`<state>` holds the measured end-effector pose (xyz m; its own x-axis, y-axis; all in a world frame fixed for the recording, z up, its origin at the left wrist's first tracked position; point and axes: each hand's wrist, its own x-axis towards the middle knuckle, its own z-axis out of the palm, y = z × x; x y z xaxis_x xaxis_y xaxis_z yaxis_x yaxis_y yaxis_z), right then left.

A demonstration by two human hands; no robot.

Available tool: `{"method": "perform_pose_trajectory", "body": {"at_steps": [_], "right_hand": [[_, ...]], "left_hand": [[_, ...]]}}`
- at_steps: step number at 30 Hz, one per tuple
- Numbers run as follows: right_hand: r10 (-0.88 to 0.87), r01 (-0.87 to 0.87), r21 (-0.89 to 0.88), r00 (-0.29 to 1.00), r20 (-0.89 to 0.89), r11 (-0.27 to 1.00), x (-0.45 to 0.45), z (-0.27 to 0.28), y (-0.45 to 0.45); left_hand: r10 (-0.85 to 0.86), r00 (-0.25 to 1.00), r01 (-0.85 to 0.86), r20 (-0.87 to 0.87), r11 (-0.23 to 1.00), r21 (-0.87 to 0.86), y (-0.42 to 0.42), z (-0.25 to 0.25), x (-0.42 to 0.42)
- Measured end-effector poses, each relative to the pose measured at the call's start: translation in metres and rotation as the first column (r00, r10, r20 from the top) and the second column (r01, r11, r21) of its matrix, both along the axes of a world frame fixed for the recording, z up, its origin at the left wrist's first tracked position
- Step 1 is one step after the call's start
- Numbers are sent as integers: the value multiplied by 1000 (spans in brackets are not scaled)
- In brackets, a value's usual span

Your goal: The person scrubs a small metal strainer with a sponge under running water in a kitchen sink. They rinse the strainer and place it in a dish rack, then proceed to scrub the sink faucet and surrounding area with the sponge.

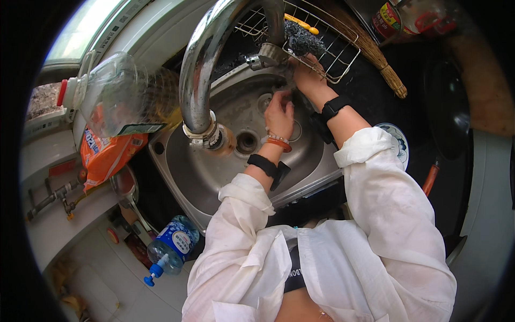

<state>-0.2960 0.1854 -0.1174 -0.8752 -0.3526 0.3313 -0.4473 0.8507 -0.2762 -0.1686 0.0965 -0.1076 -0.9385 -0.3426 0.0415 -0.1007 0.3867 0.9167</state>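
Note:
My left hand is over the stainless steel sink, right of the drain, with its fingers curled. Nothing clear shows in it. My right hand reaches to the sink's back right corner, beside the faucet's outlet, partly behind the wire rack. Its fingertips are blurred, and whether they hold anything cannot be told. On the rack lie a dark steel wool scourer and a yellow-handled tool. The curved chrome faucet arches over the sink.
A large clear plastic jug and an orange bag stand left of the sink. A blue-labelled pump bottle is at the lower left. On the right are a straw brush, a patterned plate and a dark pan.

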Motion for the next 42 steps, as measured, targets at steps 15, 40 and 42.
{"method": "perform_pose_trajectory", "body": {"at_steps": [15, 40, 42], "right_hand": [[-110, 143, -209, 981, 160, 967, 29, -2, -4], [-65, 343, -529, 878, 473, 777, 60, 39, 19], [-68, 389, -581, 866, 495, 715, 60, 37, 24]], "left_hand": [[28, 998, -27, 49, 1000, -14, -31, -7, 34], [-110, 976, 6, -189, 876, -481, 8, -3, -40], [-121, 987, 22, -105, 754, -657, 13, 1, -43]]}}
